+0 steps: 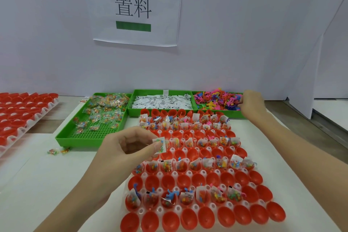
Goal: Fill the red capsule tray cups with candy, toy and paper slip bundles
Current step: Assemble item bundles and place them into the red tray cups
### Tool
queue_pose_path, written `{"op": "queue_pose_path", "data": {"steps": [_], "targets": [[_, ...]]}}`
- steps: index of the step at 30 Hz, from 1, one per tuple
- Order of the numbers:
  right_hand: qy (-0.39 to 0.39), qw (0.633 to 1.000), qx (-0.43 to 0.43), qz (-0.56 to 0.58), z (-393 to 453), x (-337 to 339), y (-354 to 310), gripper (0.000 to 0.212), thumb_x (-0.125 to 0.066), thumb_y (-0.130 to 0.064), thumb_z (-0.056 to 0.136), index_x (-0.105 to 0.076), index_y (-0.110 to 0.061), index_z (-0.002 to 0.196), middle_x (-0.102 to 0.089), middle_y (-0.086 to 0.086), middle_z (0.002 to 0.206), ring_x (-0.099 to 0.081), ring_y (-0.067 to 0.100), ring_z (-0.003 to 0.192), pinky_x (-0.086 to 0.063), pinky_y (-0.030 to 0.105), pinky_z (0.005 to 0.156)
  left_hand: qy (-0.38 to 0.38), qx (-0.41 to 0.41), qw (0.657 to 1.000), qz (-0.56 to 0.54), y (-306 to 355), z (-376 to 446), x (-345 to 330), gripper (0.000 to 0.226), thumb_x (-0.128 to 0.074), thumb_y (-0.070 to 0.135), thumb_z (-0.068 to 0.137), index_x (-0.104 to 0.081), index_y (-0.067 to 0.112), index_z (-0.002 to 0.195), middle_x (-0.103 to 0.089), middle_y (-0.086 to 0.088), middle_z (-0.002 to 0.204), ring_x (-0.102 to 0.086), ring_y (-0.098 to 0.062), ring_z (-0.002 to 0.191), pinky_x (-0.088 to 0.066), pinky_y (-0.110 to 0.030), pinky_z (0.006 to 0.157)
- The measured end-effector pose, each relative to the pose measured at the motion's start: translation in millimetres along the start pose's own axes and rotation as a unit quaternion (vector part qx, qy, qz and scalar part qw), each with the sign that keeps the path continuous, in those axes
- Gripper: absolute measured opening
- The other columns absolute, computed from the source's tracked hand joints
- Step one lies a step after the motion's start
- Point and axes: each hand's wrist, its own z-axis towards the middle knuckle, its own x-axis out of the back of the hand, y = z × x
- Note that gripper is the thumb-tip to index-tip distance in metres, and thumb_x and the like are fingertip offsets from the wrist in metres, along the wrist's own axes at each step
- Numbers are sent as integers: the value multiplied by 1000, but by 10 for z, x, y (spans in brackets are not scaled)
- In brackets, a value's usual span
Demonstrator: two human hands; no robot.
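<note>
White table under a paper sign: the red cup tray (197, 177) sits at six o'clock. Left hand (128, 149) pinches a candy packet (160, 145) over it and could drop it. Right hand (251, 102), fingers hidden, digs in toys (216, 100) at one o'clock and may snag extras.

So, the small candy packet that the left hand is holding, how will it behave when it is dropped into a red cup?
The candy packet probably weighs little: the left hand holds it with just thumb and fingertips. Its clear film looks thin and crinkly, so it likely flexes rather than staying stiff. In filled cups similar packets stand tilted above the rim, so it may lean or tip.
</note>
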Motion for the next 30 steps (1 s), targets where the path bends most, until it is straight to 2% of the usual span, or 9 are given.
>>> {"op": "queue_pose_path", "data": {"steps": [2,6,9,12,24,28,30], "targets": [[9,1000,6,17,-11,17,-16,8,-70,4,88,-72,10,93,-72,28,97,-67,43,94,-57,47,81,-2,2,1000,-4,1,-6,-10,19,-85,29,72,-80,16,85,-77,-9,81,-74,-19,74,-57,-18,69],[6,996,9,87,-21,29,-51,17,-74,-1,88,-74,3,105,-73,23,106,-67,39,105,-53,41,89,-3,5,1000,-2,4,-8,-10,19,-85,29,73,-79,16,85,-77,-9,82,-74,-20,74,-58,-20,70],[-9,992,20,125,-48,19,-62,20,-74,-6,91,-75,1,109,-75,19,104,-70,31,100,-53,37,91,-2,5,1000,1,8,-9,2,19,-85,30,73,-80,17,86,-77,-8,82,-74,-19,75,-58,-20,72],[5,991,50,127,-95,2,-68,14,-70,-5,93,-78,-1,104,-76,15,107,-70,28,98,-54,39,93,-1,4,1000,0,13,-9,5,19,-85,31,72,-80,18,85,-77,-8,82,-74,-19,76,-58,-20,72],[71,978,64,187,-179,-16,-52,14,-73,-13,93,-81,-8,102,-78,13,102,-72,25,91,-56,36,86,-6,-1,1000,7,9,-9,19,19,-84,32,74,-80,19,87,-77,-7,83,-74,-19,76,-59,-21,73],[62,950,20,306,-272,69,-148,14,-73,-15,92,-79,-8,103,-78,9,99,-70,19,86,-57,36,86,0,-4,1000,-2,16,-7,22,18,-84,32,73,-80,19,85,-77,-6,82,-73,-15,73,-55,-16,68],[5,901,-16,433,-412,184,-268,15,-77,-13,89,-78,-7,103,-77,10,92,-74,24,84,-60,36,83,2,-8,1000,-10,18,-12,16,19,-84,32,72,-80,19,86,-78,-6,82,-74,-16,74,-55,-16,68]]}}
